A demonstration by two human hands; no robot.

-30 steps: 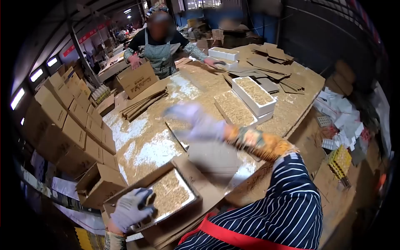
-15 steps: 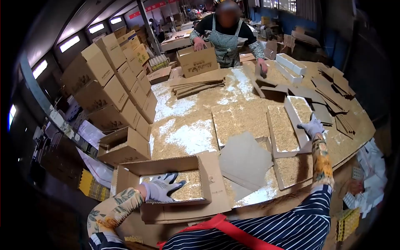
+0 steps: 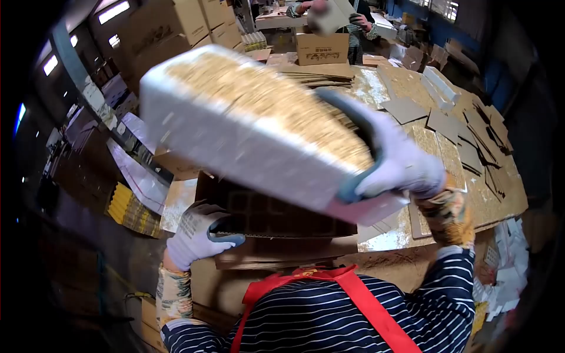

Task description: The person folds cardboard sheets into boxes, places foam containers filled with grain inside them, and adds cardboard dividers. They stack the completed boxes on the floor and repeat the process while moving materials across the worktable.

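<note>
A long white foam box (image 3: 253,138), its top covered with straw-coloured chaff, is tilted in the air and slightly blurred. My right hand (image 3: 406,162), in a grey-blue-palmed glove, grips its right end, thumb on the near side and fingers over the far side. Below it stands an open cardboard carton (image 3: 294,237), partly hidden by the foam box; a faint grid of squarish shapes shows in its dark inside. My gloved left hand (image 3: 197,235) is curled around the carton's near left corner, thumb pointing right.
Across the chaff-strewn table (image 3: 376,88) a person holds a grey sheet (image 3: 332,15) above another carton (image 3: 322,49). Stacked cartons (image 3: 194,20) rise at the left. Grey cardboard pieces (image 3: 406,110) and a white foam box (image 3: 440,87) lie at the right.
My right hand has lifted the foam box off the table and brought it left over the carton. My left hand has moved from inside the carton to its corner. The co-worker has raised a sheet.
</note>
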